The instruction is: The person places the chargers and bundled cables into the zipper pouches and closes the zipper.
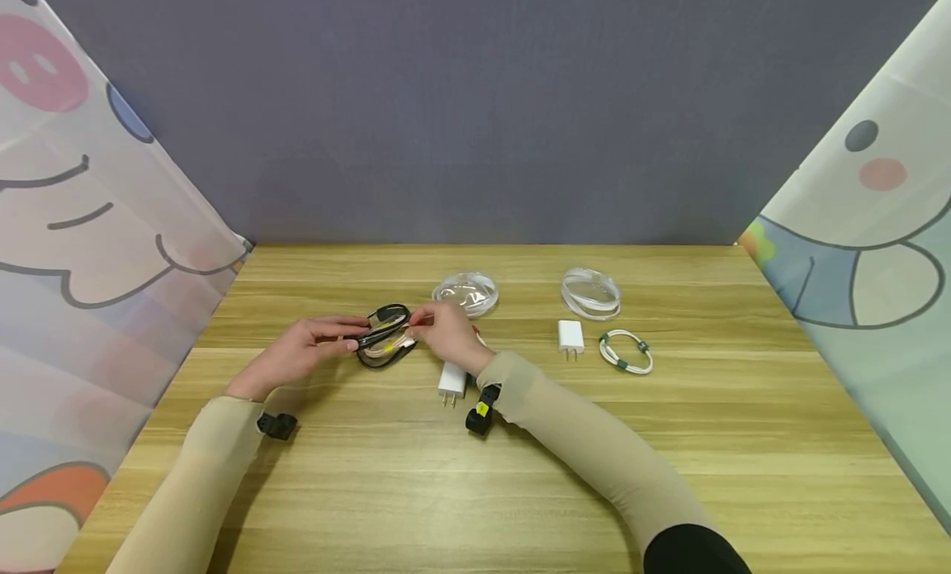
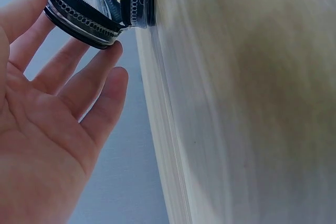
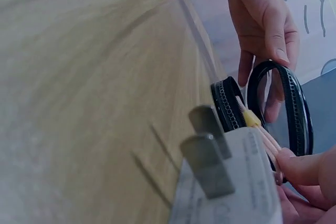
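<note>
A round clear zip case with black edging stands open on the table, its lid tilted up. My left hand holds the lid's rim between thumb and fingers, as the left wrist view also shows. Inside the lower half lies a coiled pale pinkish cable with a yellow tie. My right hand pinches this cable at the case's right side. Just below the right hand, a white charger plug lies with its prongs toward me.
Behind the right hand is a clear round case with white edging. Another such case stands at the back right. In front of it lie a second white charger and a coiled white cable with green ties. A grey panel borders the table's back.
</note>
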Tool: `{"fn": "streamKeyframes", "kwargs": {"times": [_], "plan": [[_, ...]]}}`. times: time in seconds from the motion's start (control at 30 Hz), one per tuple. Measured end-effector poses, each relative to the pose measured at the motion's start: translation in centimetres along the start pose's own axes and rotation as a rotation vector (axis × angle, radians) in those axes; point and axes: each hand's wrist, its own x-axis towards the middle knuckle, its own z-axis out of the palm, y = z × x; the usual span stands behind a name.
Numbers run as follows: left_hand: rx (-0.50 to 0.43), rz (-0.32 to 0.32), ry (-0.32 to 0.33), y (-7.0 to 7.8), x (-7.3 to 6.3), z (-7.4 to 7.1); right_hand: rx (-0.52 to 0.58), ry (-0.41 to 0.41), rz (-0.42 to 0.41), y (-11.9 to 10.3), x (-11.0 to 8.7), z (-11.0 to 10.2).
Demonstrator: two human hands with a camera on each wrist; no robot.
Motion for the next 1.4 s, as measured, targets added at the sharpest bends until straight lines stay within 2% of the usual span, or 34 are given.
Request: {"fn": "streamKeyframes", "kwargs": {"times": [0.27, 0.5, 0.8, 1.1, 1.4], "plan": [[0.009, 0.026, 0.0, -0.2, 0.05, 0.04, 0.041, -0.042, -0.011, 0.13, 0.02, 0.05], [0.025, 0.022, -0.022, -0.09, -0.01, 0.13, -0.051, 0.029, -0.014, 0.01, 0.06, 0.17], [0.025, 0.017, -0.018, -0.16, 0.05, -0.03, -0.162, 0.037, -0.043, -0.15, 0.5, 0.06], [0.021, 0.016, -0.022, -0.05, 0.18, -0.16, -0.179, 0.014, -0.043, -0.43, 0.7, 0.1], [0.009, 0.013, -0.033, -0.1, 0.24, -0.14, -0.195, 0.025, -0.053, -0.27, 0.95, 0.27]]}}
